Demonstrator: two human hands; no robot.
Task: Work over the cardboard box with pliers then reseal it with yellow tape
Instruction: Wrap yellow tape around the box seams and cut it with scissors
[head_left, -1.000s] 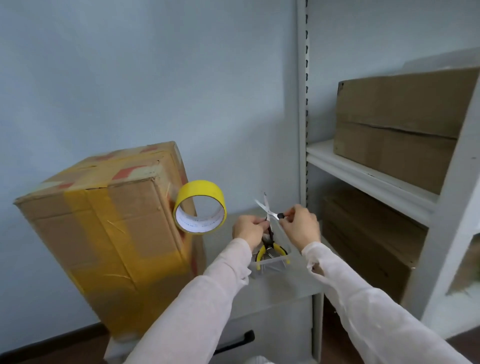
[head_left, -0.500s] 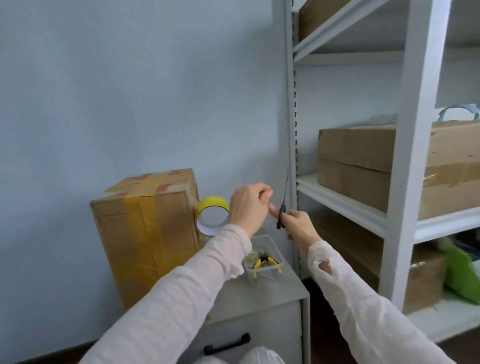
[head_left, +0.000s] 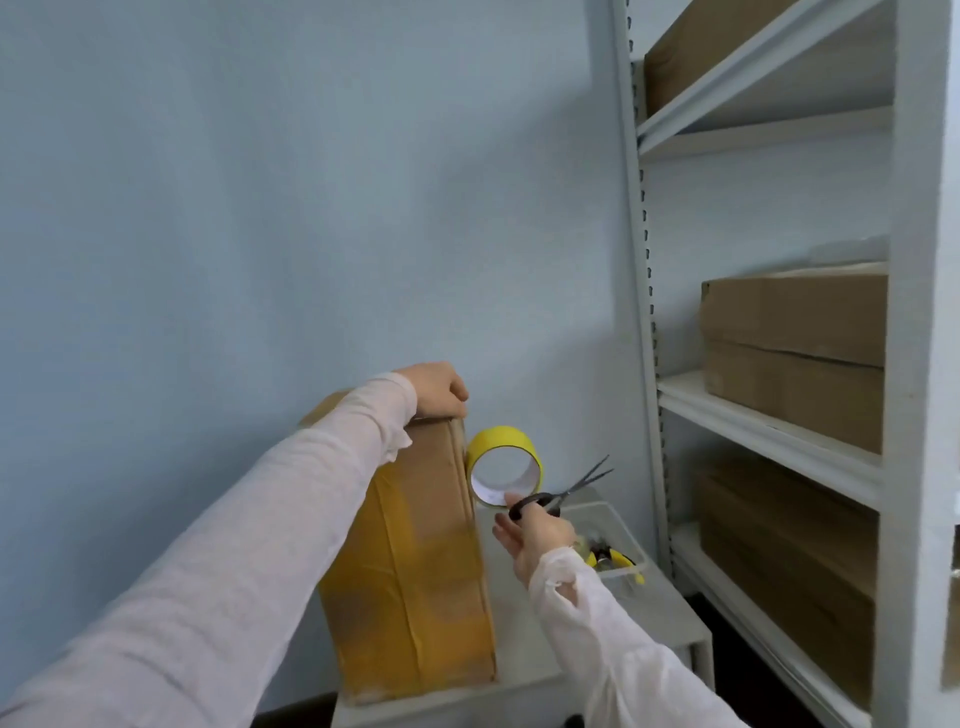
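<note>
Fingers of my left hand curl down over the top right corner of the cardboard box, gripping its upper edge, with the sleeve lying across the top. The box stands upright on a grey cabinet, its front face streaked with yellow tape. At three o'clock from that gripped corner, a little lower, the roll of yellow tape sits on edge against the box's right side, its open core facing me; it looks to touch the cardboard. My right hand is at five o'clock from the roll and holds black-handled scissors: my thumb is through a handle loop and the other fingers are stretched loosely toward nine o'clock. The blades are narrowly parted and point to two o'clock. Whether my thumb touches the roll's lower rim I cannot tell. At four o'clock from this hand, a clear tray on the cabinet holds the pliers, of which only the yellow handles show past my wrist. Shelving with brown cartons stands at three o'clock.
</note>
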